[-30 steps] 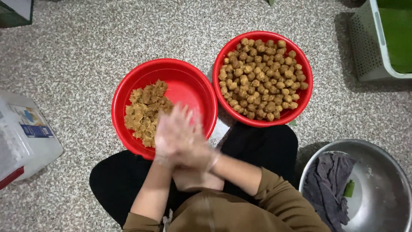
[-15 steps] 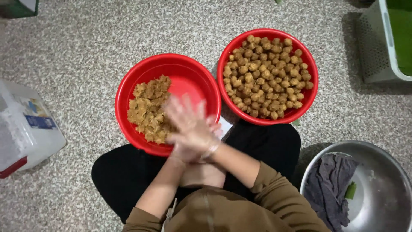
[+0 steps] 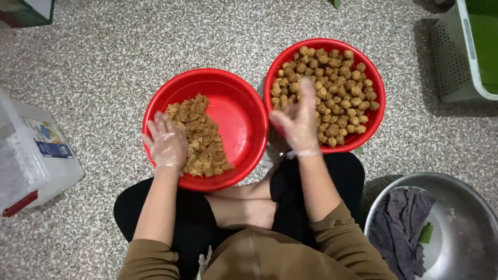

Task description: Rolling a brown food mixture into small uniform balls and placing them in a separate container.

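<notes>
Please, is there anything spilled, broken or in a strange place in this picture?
Nothing stands out. The shredded filling stays inside the left red basin, the rolled balls inside the right red basin. The speckled floor shows no spill. A grey cloth lies in the metal bowl.

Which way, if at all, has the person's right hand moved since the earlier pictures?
Yes. The gloved right hand left the left hand and swung right, from the round red plastic basin of shredded filling to over the basin of balls.
</notes>
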